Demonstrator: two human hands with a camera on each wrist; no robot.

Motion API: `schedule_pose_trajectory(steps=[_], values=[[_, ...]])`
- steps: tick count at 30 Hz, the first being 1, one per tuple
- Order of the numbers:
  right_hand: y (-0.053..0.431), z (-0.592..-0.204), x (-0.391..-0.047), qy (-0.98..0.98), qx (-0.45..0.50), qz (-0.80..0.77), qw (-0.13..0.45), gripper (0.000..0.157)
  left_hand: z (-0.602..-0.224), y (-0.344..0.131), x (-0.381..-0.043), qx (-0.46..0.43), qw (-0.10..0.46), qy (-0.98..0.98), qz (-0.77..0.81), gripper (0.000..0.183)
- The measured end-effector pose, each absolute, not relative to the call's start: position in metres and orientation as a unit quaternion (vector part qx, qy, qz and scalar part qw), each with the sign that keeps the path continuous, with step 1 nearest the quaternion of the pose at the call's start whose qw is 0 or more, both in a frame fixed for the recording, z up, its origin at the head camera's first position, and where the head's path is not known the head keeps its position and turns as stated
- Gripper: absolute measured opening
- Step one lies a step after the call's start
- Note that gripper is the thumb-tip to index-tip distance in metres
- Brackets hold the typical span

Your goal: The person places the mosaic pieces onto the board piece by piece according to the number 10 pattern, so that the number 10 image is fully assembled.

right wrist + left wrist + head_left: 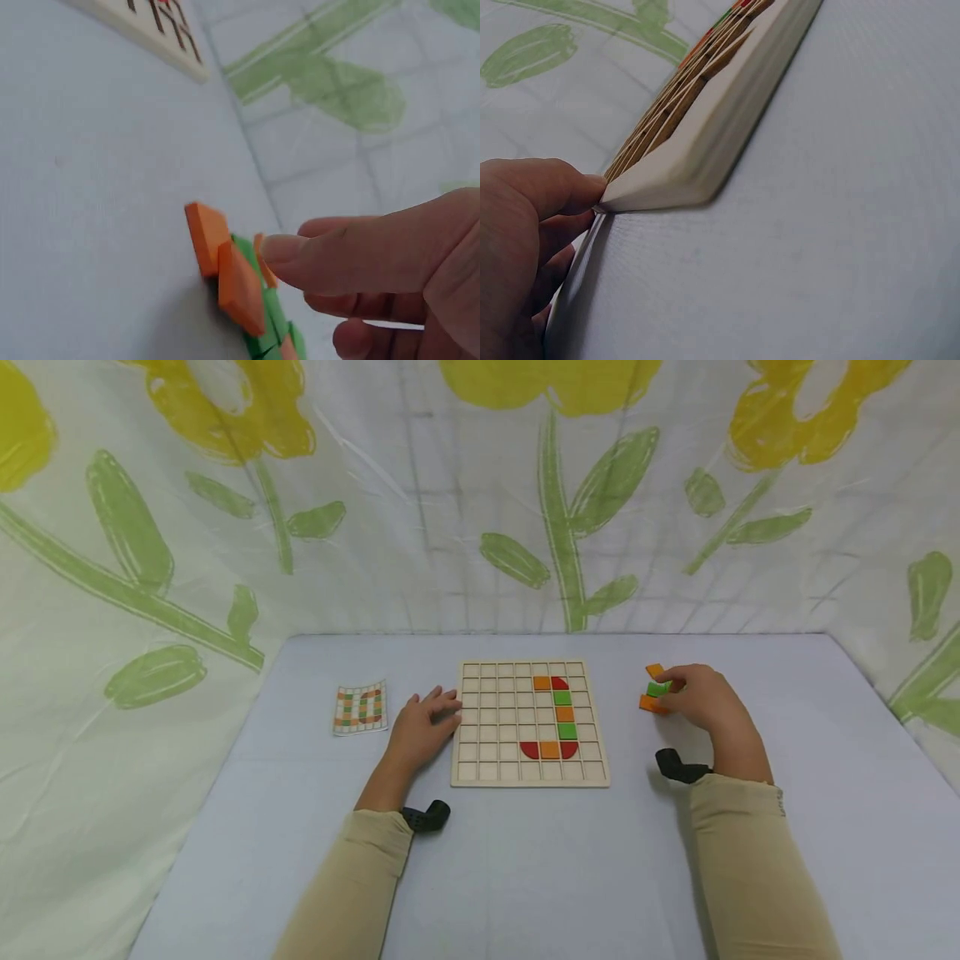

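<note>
The pale gridded board lies flat near the middle of the surface, with eight pieces set in its right half: an orange square and a red quarter-round at the top, then green, orange and green squares going down, and at the bottom an orange square between two red rounded pieces. The left hand rests at the board's left edge, fingers relaxed and slightly parted, touching it without a grip around it. To the right of the board, well apart from it, sits a loose pile of orange and green tiles, some tilted against one another. The right hand is over this pile, thumb and forefinger parted with green showing between; whether the thumb touches a tile cannot be told. Left of the left hand lies a small patterned card. Behind hangs a white cloth with yellow flowers.
</note>
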State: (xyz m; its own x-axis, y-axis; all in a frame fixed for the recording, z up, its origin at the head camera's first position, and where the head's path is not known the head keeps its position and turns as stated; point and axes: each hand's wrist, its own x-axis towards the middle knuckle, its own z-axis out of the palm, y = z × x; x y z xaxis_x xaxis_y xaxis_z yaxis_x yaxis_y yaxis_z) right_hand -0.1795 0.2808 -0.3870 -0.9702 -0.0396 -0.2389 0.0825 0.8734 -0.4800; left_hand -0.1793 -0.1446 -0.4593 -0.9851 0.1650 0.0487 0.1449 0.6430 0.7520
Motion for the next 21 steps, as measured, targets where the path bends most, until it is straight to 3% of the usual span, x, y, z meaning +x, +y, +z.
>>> schedule_pose_trajectory(steps=[13,21], values=[[0.282,-0.413,-0.189,0.965,0.034,-0.229,0.126,0.049,-0.46,-0.144,-0.179,0.085,0.016,0.907,0.412,0.03],[0.27,-0.415,-0.19,0.966,0.032,-0.248,0.059,0.032,-0.46,-0.145,-0.177,0.106,0.001,0.906,0.41,0.033]])
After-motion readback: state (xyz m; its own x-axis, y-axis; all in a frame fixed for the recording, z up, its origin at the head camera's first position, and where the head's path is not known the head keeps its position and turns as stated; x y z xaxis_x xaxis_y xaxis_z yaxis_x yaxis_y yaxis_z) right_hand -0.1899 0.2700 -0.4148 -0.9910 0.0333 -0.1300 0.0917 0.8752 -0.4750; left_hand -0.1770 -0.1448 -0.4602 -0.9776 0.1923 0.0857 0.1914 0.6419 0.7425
